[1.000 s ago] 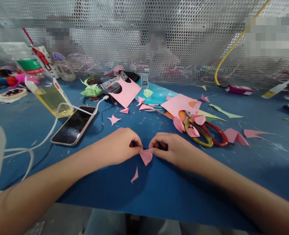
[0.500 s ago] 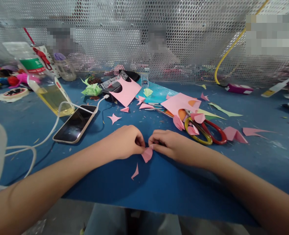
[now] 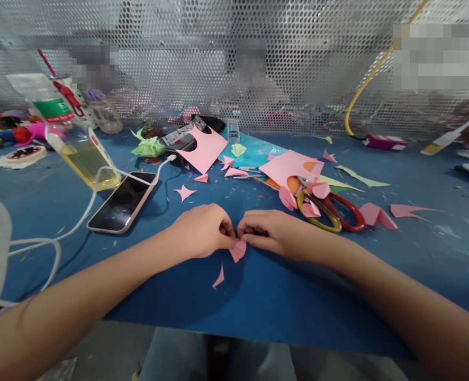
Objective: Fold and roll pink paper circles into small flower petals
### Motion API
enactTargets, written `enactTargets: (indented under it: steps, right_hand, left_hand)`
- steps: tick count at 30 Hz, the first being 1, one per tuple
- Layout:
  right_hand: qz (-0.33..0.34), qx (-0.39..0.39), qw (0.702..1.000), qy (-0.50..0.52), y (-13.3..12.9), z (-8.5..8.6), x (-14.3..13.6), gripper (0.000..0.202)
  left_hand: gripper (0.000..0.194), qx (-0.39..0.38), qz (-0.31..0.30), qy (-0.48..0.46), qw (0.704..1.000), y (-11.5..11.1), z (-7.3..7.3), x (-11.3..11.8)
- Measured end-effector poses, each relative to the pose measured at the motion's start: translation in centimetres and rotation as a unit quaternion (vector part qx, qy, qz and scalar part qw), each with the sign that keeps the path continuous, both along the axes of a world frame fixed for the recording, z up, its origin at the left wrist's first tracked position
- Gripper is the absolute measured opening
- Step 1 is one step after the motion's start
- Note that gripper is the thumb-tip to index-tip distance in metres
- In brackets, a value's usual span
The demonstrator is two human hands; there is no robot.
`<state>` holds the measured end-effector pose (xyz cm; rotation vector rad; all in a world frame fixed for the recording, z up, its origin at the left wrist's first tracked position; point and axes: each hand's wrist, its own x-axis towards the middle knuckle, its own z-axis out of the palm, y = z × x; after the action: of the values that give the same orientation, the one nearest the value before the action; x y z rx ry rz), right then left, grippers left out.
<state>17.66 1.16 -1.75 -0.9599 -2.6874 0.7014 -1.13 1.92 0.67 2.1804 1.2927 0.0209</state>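
A small folded piece of pink paper [image 3: 238,251] is pinched between both hands, low over the blue table. My left hand [image 3: 206,228] closes on its left upper edge, thumb against curled fingers. On the opposite edge, my right hand [image 3: 272,230] grips it the same way, fingertips close to the left ones. The upper part of the paper is hidden by the fingers. Just below lies a thin pink paper scrap [image 3: 219,277]. Beyond the right hand, scissors [image 3: 343,211] with one yellow and one red handle rest among pink cut pieces.
Left of the hands lies a phone [image 3: 122,203] with a white cable [image 3: 93,196]. Behind it leans a bottle of yellow liquid [image 3: 86,159]. Pink sheets with cut-outs [image 3: 205,151] and a blue folder [image 3: 258,148] lie further back, before a perforated metal screen [image 3: 298,63].
My fingertips have drawn slightly closer together on the pink paper, which stays in both hands. The whole view has shifted a little; the table items lie as before.
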Motion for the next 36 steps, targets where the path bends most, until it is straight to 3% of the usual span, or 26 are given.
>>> enactTargets:
  steps: [7, 15, 20, 24, 30, 36]
  right_hand:
    - [0.016, 0.068, 0.996, -0.063, -0.4, 0.2, -0.2, 0.018]
    - [0.022, 0.222, 0.968, -0.113, -0.7, -0.9, -0.6, 0.018]
    - [0.025, 0.215, 0.973, -0.083, -1.0, -0.6, -0.3, 0.018]
    - [0.025, 0.194, 0.98, -0.034, -1.1, -0.4, -0.1, 0.019]
    - [0.047, 0.223, 0.97, -0.089, -1.5, -0.1, -0.4, 0.021]
    - [0.026, 0.231, 0.962, -0.14, -2.2, 0.7, -0.4, 0.019]
  left_hand:
    - [0.013, 0.037, -0.01, 0.007, 0.999, -0.2, -0.2, -0.1]
    - [0.014, 0.065, -0.012, 0.004, 0.998, -0.3, -0.5, -0.4]
    - [0.021, 0.122, -0.058, 0.034, 0.99, -0.6, -0.6, -0.2]
    - [0.017, 0.143, -0.096, 0.035, 0.984, -0.7, -0.4, -0.1]
    - [0.016, 0.143, -0.139, 0.019, 0.98, -0.4, -0.4, -0.7]
    - [0.018, 0.13, -0.167, 0.015, 0.977, -0.3, -0.3, -1.2]
